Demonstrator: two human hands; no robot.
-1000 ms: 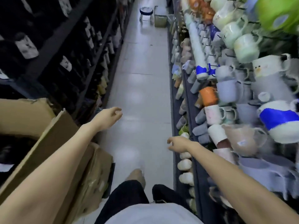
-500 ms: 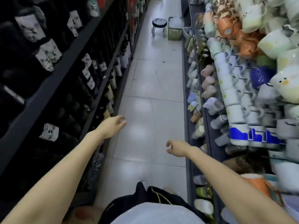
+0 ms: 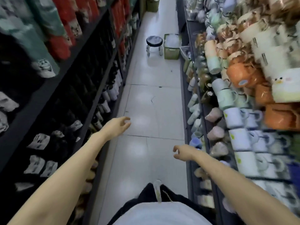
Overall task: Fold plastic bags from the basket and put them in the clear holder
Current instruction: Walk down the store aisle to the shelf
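Walking had brought the green basket (image 3: 171, 52) beside the stool (image 3: 154, 41) nearer. The left hand (image 3: 117, 127) and right hand (image 3: 183, 153) hung loosely curled, empty; no bag yet taken.

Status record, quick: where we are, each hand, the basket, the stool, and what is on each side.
place: shop aisle, tiled floor
left hand: empty, fingers loosely curled, held out over the floor
right hand: empty, fingers loosely curled, near the right shelf edge
basket: green, on the floor far ahead against the right shelving, pale contents too blurred to name
stool: round dark seat, just left of the basket
right side: mugs in rows
left side: dark shelves of hanging goods, blurred
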